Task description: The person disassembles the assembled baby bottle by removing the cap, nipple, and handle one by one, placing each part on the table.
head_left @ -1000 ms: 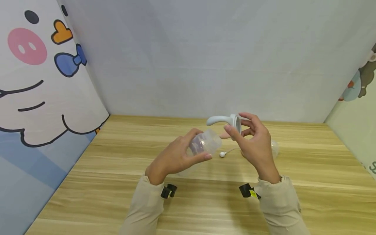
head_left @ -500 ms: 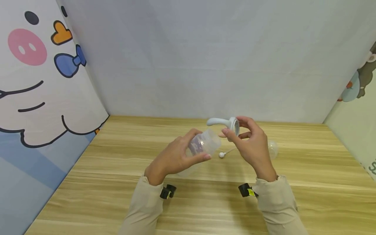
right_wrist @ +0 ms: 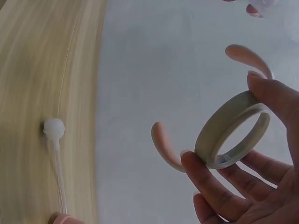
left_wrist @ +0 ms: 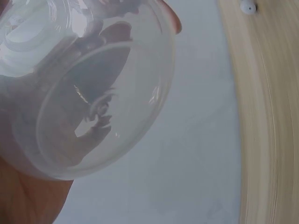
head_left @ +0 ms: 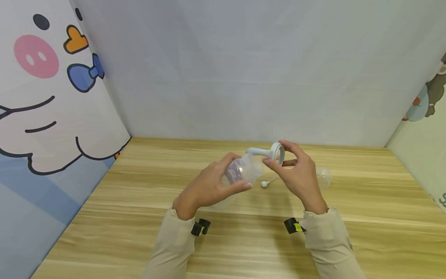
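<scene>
My left hand [head_left: 209, 186] grips a clear baby bottle [head_left: 245, 168], tilted with its open mouth toward the right. Its round base [left_wrist: 103, 107] fills much of the left wrist view. Between thumb and fingers, my right hand [head_left: 297, 174] pinches a pale grey bottle handle ring [right_wrist: 224, 126] by its rim. Two curved handles with pinkish inner faces stick out from the ring. In the head view, one handle reaches left, just above the bottle's mouth. The ring itself is held up and to the right of the mouth.
On the wooden table [head_left: 146, 240] lies a thin straw with a white ball end [head_left: 264, 184], below the right hand. A clear dome cap [head_left: 324, 178] stands behind the right wrist. A pale backdrop [head_left: 244, 77] rises at the table's far edge.
My right hand has lowered the handle ring slightly and turned it, so its handle now comes down close to the bottle's mouth. The left hand and bottle stay nearly still.
</scene>
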`<state>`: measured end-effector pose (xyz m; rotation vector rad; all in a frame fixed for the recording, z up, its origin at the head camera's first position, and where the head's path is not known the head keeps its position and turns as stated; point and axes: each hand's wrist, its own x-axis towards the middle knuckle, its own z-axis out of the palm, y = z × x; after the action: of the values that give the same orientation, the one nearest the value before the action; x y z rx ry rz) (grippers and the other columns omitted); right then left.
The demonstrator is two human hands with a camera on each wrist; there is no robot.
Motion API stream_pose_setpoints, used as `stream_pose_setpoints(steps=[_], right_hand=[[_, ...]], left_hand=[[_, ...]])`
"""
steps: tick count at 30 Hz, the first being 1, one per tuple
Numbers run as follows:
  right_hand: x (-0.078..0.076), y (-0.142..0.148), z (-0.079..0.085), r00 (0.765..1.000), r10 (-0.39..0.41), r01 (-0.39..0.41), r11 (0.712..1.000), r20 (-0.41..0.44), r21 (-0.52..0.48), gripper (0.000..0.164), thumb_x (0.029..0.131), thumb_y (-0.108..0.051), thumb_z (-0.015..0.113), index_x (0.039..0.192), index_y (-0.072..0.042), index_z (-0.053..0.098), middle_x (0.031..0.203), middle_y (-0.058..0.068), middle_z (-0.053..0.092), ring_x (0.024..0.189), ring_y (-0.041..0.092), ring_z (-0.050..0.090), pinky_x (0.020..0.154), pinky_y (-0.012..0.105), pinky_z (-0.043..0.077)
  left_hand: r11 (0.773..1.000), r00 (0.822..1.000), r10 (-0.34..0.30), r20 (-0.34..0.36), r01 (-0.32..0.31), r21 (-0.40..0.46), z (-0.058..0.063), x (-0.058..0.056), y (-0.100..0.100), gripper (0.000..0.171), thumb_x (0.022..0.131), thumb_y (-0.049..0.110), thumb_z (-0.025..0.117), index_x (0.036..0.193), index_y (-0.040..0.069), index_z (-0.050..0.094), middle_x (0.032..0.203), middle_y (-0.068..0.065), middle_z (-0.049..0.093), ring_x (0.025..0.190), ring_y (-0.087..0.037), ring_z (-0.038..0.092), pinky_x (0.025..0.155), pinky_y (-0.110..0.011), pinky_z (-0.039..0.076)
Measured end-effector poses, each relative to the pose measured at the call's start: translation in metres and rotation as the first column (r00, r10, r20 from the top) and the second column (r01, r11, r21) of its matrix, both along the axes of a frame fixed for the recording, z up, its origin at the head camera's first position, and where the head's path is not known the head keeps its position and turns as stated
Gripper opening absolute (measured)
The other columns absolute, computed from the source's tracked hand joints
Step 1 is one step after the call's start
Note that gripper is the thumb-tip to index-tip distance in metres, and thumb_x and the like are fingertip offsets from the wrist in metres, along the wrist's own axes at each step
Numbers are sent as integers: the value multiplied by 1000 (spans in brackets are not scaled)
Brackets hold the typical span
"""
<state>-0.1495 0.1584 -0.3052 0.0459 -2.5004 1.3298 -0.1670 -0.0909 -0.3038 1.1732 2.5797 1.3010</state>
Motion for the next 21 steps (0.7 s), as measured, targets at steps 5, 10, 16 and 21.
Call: stream_pose_setpoints(steps=[5,10,16,21], right_hand=[[-3,1,-4,1000,1,-1,1000,27,28,70,86,-41,80,148,-24,50,149,9,53,104,35,69,67,29,55],[-7,2,-10,998,25,-28,998,60,58,68,87,-30,80,148,-24,50,153,9,49,112,38,67,68,32,56],[-10,4,-18,998,38,-42,996,57,74,67,86,-21,80,146,-20,50,151,12,50,112,41,67,70,36,58],[-13,6,-24,995,54,-61,995,86,78,67,87,-19,80,145,-17,48,149,16,50,114,43,65,76,42,59]], left_hand=[[1000,1000,1,-2,-1,-2,0,0,-1,51,93,35,73,134,19,48,83,0,67,67,-11,61,58,-27,52],[1000,1000,2,12,-2,-9,1,1,-1,53,93,36,72,136,19,47,85,0,68,68,-11,62,59,-28,53],[1000,1000,5,12,-5,-14,1,1,-1,53,93,37,71,137,20,47,86,0,68,69,-10,62,60,-28,53],[1000,1000,13,24,-13,-14,1,2,-1,54,93,39,71,137,21,47,85,-1,68,69,-11,62,60,-28,53]])
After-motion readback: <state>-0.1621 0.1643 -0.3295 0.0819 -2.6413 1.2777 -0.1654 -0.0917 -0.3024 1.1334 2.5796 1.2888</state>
